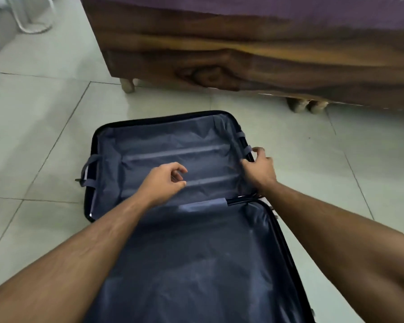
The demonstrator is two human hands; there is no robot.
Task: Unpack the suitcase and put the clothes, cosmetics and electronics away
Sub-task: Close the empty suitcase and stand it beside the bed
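Evidently the suitcase (173, 229) lies splayed open and bare on the floor (44, 113) beside the bed (243, 54), right hand (259, 169) pinching the far half's rim, probably to swing it shut, left hand (163, 180) hovering loosely curled, holding nothing.

2 bare forearms, hands (163, 180) (no sleeves visible)

Bare floor (44, 127) is lying open along the suitcase (173, 145) left edge; the bed (243, 61) is blocking beyond its far edge
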